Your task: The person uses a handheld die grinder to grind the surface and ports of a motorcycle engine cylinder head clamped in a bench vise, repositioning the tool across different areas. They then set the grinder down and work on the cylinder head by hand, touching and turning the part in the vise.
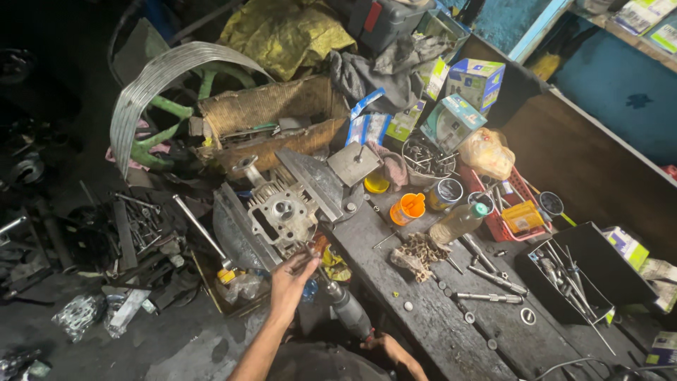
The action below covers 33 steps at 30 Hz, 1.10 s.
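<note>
The finned grey metal cylinder head (282,212) is sitting clamped in the big grey bench vise (310,185) at the edge of the dark wooden counter (437,317). The left hand (290,276) is reaching up to its lower edge, grip pinching closed on a small brown-handled tool (317,245). Right hand (386,347) is gripping closed around a grey cylindrical power tool (347,309) just below, with an orange plastic cup (407,209) standing further out.

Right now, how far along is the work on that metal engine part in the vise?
Done: the finned grey metal engine head sits clamped in the bench vise. In hand: the left hand reaches its lower edge, the right hand grips a dark cylindrical tool. Left: loose bolts and washers lie on the bench.
</note>
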Tool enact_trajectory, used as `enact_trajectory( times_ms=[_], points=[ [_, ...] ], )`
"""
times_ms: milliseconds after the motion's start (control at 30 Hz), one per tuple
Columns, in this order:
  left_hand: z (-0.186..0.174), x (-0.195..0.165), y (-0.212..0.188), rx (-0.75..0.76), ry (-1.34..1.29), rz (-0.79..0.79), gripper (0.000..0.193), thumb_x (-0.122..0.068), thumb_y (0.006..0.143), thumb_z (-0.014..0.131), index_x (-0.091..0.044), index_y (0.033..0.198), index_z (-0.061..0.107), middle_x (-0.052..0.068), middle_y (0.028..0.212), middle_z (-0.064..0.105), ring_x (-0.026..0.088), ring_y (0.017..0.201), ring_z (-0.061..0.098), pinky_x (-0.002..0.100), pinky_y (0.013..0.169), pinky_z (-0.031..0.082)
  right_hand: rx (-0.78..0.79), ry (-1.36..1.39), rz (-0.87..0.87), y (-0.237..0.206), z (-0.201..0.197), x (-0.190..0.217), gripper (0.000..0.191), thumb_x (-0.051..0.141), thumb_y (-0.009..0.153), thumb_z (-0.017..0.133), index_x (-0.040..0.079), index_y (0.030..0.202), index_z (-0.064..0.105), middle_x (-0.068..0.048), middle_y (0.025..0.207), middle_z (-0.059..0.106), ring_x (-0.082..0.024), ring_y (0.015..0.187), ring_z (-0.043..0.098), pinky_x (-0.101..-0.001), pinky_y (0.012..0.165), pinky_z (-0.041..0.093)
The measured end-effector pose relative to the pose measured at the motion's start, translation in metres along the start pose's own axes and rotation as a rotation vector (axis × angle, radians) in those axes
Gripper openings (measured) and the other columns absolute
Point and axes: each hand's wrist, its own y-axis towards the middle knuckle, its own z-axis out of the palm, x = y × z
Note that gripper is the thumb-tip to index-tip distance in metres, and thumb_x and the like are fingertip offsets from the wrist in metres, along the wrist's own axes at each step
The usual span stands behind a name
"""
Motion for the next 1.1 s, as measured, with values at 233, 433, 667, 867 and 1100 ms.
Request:
enact_trajectory(
  times_ms=[233,433,667,867,1100],
  points=[
    [0.001,0.004,0.0,-0.003,-0.091,-0.003,0.036,-0.01,0.087,0.078,0.003,0.119,0.072,0.008,0.111,0.078,0.013,0.102,0.073,0.026,0.093,0.055,0.013,0.029,0.065,0.0,-0.004,-0.001,0.025,0.026,0.076,0.083,0.003,0.079,0.075,0.0,0.071,0.067,-0.012,0.068,0.057,-0.029,0.068,0.043],
    [0.003,0.002,0.0,-0.016,-0.111,0.016,0.039,-0.01,0.086,0.079,0.003,0.122,0.072,0.008,0.116,0.077,0.012,0.106,0.071,0.025,0.097,0.053,0.045,0.144,0.1,-0.001,-0.006,-0.005,0.019,0.022,0.078,0.08,0.004,0.081,0.076,0.002,0.071,0.067,-0.01,0.063,0.057,-0.0282,0.063,0.042],
    [0.001,0.011,0.002,-0.041,-0.058,-0.024,0.045,-0.015,0.084,0.082,0.004,0.122,0.069,0.011,0.121,0.075,0.015,0.112,0.07,0.027,0.101,0.052,0.032,0.063,0.114,-0.002,-0.008,-0.008,0.026,0.026,0.081,0.081,0.0,0.083,0.079,0.003,0.071,0.065,-0.007,0.06,0.052,-0.0276,0.059,0.039],
    [0.0,0.019,0.003,-0.028,-0.08,-0.002,0.044,-0.015,0.085,0.081,0.005,0.124,0.07,0.013,0.122,0.074,0.017,0.112,0.069,0.029,0.1,0.052,-0.002,0.148,0.22,-0.003,-0.008,-0.01,0.025,0.026,0.082,0.083,0.002,0.082,0.076,0.004,0.065,0.055,-0.009,0.054,0.044,-0.0297,0.054,0.03],
    [-0.001,0.014,0.0,-0.005,0.017,0.016,0.049,-0.017,0.086,0.079,0.0,0.13,0.068,0.009,0.128,0.072,0.016,0.118,0.068,0.028,0.103,0.051,-0.003,0.128,0.216,-0.004,-0.006,-0.01,0.017,0.024,0.081,0.08,0.007,0.084,0.08,0.005,0.066,0.062,-0.007,0.057,0.051,-0.0263,0.056,0.038]
  ],
)
